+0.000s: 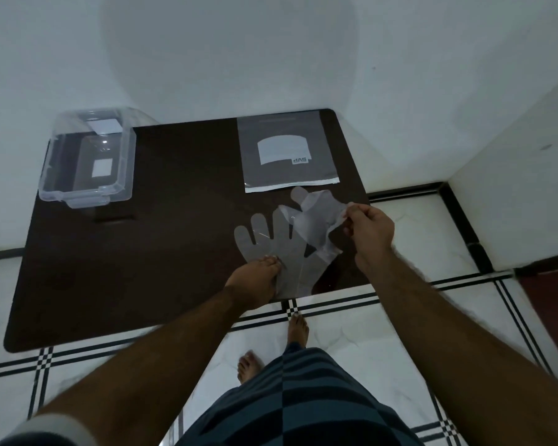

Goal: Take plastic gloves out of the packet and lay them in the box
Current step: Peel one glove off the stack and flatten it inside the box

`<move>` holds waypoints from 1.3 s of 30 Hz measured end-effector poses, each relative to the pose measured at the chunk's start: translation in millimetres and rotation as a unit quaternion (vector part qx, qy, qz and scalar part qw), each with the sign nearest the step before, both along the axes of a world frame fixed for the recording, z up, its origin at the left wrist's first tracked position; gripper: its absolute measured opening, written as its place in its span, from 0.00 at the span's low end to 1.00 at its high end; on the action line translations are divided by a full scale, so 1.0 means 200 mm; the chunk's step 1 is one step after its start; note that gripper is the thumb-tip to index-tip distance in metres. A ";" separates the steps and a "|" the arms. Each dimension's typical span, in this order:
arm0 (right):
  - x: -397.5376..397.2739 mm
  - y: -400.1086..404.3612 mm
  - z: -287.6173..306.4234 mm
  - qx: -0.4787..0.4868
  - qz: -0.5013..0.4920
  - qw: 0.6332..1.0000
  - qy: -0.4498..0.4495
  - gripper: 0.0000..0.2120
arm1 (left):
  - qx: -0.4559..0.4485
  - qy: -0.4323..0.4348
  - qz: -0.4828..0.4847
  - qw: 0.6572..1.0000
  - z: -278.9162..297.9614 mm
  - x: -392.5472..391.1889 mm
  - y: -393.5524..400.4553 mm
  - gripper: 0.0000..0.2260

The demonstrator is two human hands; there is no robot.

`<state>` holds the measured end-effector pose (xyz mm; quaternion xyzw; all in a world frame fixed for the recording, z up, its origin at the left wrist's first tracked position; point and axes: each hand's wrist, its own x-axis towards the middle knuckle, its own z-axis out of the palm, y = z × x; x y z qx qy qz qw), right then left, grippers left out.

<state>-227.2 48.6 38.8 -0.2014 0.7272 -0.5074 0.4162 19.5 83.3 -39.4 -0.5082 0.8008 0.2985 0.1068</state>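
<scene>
A stack of clear plastic gloves lies flat near the front right of the dark table. My left hand presses down on the stack's cuff end. My right hand pinches the cuff of one loose glove, lifted and crumpled above the stack. The flat grey packet with a white label rests just behind the gloves. At the table's far left corner stands the clear plastic box, lid open and nothing but a white label showing inside.
White walls close in behind and to the right of the table. Tiled floor with black lines runs along the front edge, where my feet and striped shorts show. Bare dark tabletop stretches between the box and the gloves.
</scene>
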 end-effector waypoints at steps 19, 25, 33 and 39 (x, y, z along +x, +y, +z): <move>0.12 -0.44 1.07 -0.110 0.482 0.853 0.167 0.03 | 0.071 0.504 0.085 0.857 1.31 0.04 -0.71 0.35; 0.26 -0.52 1.25 -0.146 0.481 0.851 0.152 0.03 | 0.066 0.531 0.109 0.838 1.46 0.16 -0.80 0.24; 0.42 -0.63 1.19 -0.142 0.497 0.853 0.065 0.19 | 0.009 0.589 0.227 0.775 1.47 0.37 -0.85 0.14; 0.65 -0.92 1.09 -0.111 0.530 0.839 0.056 0.10 | -0.034 0.576 0.347 0.739 1.42 0.71 -0.97 0.13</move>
